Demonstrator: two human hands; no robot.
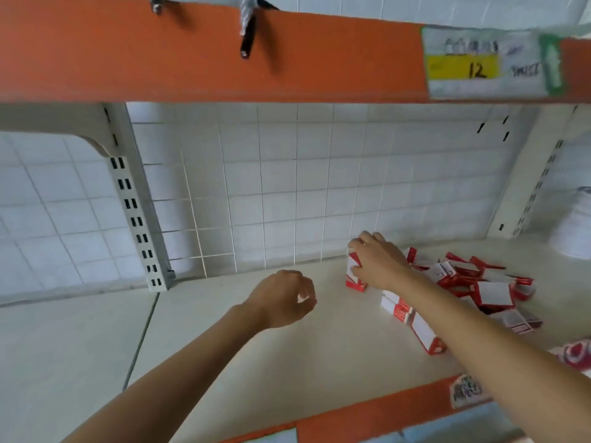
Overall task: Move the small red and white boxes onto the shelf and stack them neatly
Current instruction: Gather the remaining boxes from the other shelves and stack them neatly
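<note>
The right hand point(375, 260) reaches far in over the shelf point(256, 346) and holds a small red and white box point(353, 276) from above, with the fingers curled over its top and the thumb on its near side. The box stands upright on the shelf, close to the white wire grid point(287, 193) at the back. The left hand point(284, 298) hangs in the air just to the left of the right hand, a little nearer to the person. Its fingers are loosely curled and it holds nothing. Just behind the right wrist, toward the person, a short row of boxes point(412, 324) lies on the shelf, partly hidden under the right arm. On the far side of the right arm is a messy pile of boxes point(479, 282), tipped every which way and lying on top of each other. It is hard to count them, since the view there is blurry. Past the pile, at the right edge, sits something white and round point(572, 225), maybe a stack of bowls, but it is too blurry to tell. A red and white packet point(575, 353) peeks in below it, right of the right arm. Left of the left hand stands a grey metal post point(134, 212) with rows of slots. Above both hands runs an orange shelf edge point(208, 55) with a yellow price tag point(463, 67) that reads 12, and a black clip point(248, 39) hangs over it. Another orange edge point(367, 417) runs along the front of the shelf, under the arms, with a small sticker point(465, 390) on it.
</note>
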